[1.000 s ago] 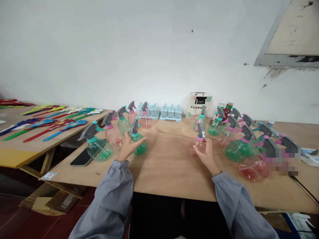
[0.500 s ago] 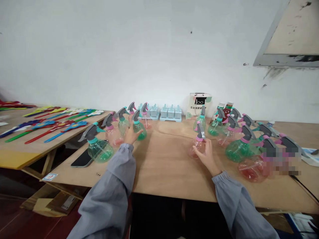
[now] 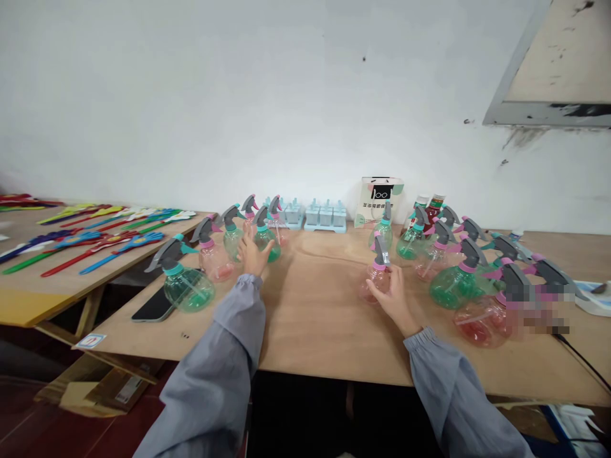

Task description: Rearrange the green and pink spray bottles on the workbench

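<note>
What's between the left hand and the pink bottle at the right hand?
Head view: a green spray bottle close by the left hand, then just tabletop up to the pink bottle.

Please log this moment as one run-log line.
left hand: at green spray bottle, grip unclear | right hand: at pink spray bottle, grip unclear | both bottles upright
</note>
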Tool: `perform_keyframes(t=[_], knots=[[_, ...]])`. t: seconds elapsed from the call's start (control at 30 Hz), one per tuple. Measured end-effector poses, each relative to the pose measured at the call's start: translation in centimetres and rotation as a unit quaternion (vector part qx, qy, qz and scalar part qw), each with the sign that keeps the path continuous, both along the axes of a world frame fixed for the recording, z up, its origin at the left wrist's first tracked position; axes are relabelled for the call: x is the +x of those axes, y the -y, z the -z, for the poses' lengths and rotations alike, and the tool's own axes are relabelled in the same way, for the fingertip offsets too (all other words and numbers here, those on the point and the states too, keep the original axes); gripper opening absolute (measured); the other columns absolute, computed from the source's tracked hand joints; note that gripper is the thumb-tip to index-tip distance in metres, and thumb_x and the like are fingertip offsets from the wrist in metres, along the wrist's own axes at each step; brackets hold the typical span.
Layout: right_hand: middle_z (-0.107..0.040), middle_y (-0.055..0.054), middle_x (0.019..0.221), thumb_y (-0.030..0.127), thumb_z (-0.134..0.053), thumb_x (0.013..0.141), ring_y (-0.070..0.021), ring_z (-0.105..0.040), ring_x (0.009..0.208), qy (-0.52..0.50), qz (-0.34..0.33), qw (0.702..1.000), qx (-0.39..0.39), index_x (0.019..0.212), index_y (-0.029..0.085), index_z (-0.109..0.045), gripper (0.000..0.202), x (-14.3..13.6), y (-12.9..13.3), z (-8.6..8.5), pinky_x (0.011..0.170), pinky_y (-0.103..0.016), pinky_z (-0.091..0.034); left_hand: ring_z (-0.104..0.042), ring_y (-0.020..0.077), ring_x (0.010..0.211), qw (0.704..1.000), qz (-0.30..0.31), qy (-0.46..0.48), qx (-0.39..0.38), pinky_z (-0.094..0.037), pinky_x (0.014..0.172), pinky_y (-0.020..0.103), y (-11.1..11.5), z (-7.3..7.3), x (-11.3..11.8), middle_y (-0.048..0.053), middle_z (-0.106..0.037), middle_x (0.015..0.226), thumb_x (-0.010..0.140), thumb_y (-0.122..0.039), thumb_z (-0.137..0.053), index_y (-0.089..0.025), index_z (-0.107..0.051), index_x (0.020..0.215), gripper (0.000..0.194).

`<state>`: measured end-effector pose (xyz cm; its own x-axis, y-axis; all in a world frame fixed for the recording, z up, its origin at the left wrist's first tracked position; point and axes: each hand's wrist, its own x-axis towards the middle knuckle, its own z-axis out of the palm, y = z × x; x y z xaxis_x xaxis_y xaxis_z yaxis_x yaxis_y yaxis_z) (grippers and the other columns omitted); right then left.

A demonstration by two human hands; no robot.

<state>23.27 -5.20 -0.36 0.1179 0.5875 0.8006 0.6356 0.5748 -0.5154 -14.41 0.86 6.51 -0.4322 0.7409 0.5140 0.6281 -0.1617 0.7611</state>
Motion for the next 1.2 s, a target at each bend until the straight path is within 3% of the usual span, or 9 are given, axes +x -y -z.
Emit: perform_keyframes(t=[0.1, 0.2, 0.33, 0.47, 0.57, 0.67, 0.77, 0.93, 1.2], knots=[[-0.056, -0.009, 0.108, 0.054, -0.069, 0.083, -0.0283, -0.058, 0.103, -0.002, -0.02, 1.0, -0.007, 0.118, 0.022, -0.055, 0.049, -0.7, 0.3, 0.1, 0.092, -0.051, -0.051, -0.039, 0.0368, 0.142, 0.995, 0.009, 0.019, 0.099, -0.032, 0.115, 0.056, 2.0, 0.4, 3.0, 0.02, -0.046, 0.146, 0.086, -0.047, -0.067, -0.02, -0.048, 0.132, 0.057], [-0.056, -0.01, 0.112, 0.053, -0.071, 0.082, -0.029, -0.058, 0.107, -0.002, -0.052, 0.998, -0.02, 0.12, 0.022, -0.054, 0.052, -2.2, 0.6, 0.1, 0.094, -0.052, -0.052, -0.053, 0.031, 0.131, 0.977, 0.179, 0.009, 0.112, -0.038, 0.114, 0.048, 4.1, 0.6, 7.3, 0.015, -0.058, 0.132, 0.08, -0.054, -0.071, -0.021, -0.055, 0.123, 0.057], [-0.056, -0.013, 0.118, 0.048, -0.073, 0.082, -0.0302, -0.058, 0.113, 0.021, -0.107, 0.993, -0.036, 0.126, 0.022, -0.053, 0.055, -5.1, 1.5, 0.0, 0.097, -0.051, -0.052, -0.044, 0.035, 0.14, 0.913, 0.404, 0.06, 0.022, -0.032, 0.118, 0.05, 6.7, 0.4, 13.3, 0.017, -0.05, 0.147, 0.063, -0.05, -0.088, -0.021, -0.046, 0.141, 0.093], [-0.061, -0.011, 0.113, 0.045, -0.074, 0.078, -0.0307, -0.061, 0.109, 0.066, -0.168, 0.982, -0.052, 0.122, 0.023, -0.058, 0.051, -6.6, 2.4, -0.7, 0.094, -0.049, -0.054, -0.058, 0.0312, 0.12, 0.914, 0.389, 0.114, -0.002, -0.039, 0.111, 0.049, 7.6, 0.3, 16.4, 0.012, -0.064, 0.121, 0.066, -0.046, -0.086, -0.021, -0.048, 0.14, 0.088], [-0.066, -0.008, 0.106, 0.046, -0.063, 0.086, -0.0285, -0.064, 0.1, 0.016, -0.153, 0.987, -0.05, 0.11, 0.024, -0.062, 0.033, -5.2, 1.2, -1.7, 0.092, -0.047, -0.053, -0.063, 0.0273, 0.109, 0.925, 0.349, 0.152, 0.003, -0.045, 0.104, 0.045, 7.3, 0.5, 16.2, 0.009, -0.067, 0.107, 0.072, -0.044, -0.082, -0.022, -0.057, 0.128, 0.066], [-0.065, -0.012, 0.111, 0.045, -0.047, 0.095, -0.0279, -0.062, 0.102, -0.073, -0.072, 0.994, -0.047, 0.113, 0.02, -0.059, 0.033, -2.3, -2.9, -3.0, 0.093, -0.049, -0.05, -0.061, 0.0277, 0.119, 0.916, 0.363, 0.169, 0.028, -0.047, 0.103, 0.042, 7.0, 0.7, 15.0, 0.013, -0.065, 0.125, 0.072, -0.042, -0.082, -0.022, -0.062, 0.119, 0.055], [-0.062, -0.014, 0.115, 0.051, -0.059, 0.083, -0.0308, -0.056, 0.114, -0.142, 0.051, 0.988, -0.045, 0.11, 0.018, -0.056, 0.043, 0.7, -8.8, -4.0, 0.104, -0.054, -0.042, -0.06, 0.0276, 0.125, 0.895, 0.416, 0.161, 0.016, -0.045, 0.108, 0.043, 6.9, 0.5, 13.9, 0.014, -0.063, 0.136, 0.074, -0.041, -0.079, -0.022, -0.065, 0.119, 0.051], [-0.056, -0.023, 0.126, 0.053, -0.073, 0.068, -0.0389, -0.047, 0.127, -0.159, 0.133, 0.974, -0.089, 0.121, 0.012, -0.05, 0.071, 2.9, -16.4, -4.4, 0.108, -0.062, -0.034, -0.062, 0.0267, 0.126, 0.873, 0.45, 0.188, 0.004, -0.044, 0.11, 0.044, 6.7, 0.2, 12.3, 0.011, -0.064, 0.137, 0.078, -0.044, -0.076, -0.027, -0.06, 0.133, 0.06], [-0.055, -0.025, 0.125, 0.063, -0.075, 0.061, -0.0425, -0.049, 0.123, -0.153, 0.134, 0.974, -0.104, 0.119, 0.014, -0.051, 0.079, 2.9, -18.8, -3.3, 0.106, -0.067, -0.035, -0.065, 0.0292, 0.119, 0.822, 0.468, 0.326, -0.01, -0.051, 0.095, 0.038, 7.2, 0.0, 11.2, 0.012, -0.074, 0.116, 0.071, -0.047, -0.08, -0.02, -0.066, 0.124, 0.062]])
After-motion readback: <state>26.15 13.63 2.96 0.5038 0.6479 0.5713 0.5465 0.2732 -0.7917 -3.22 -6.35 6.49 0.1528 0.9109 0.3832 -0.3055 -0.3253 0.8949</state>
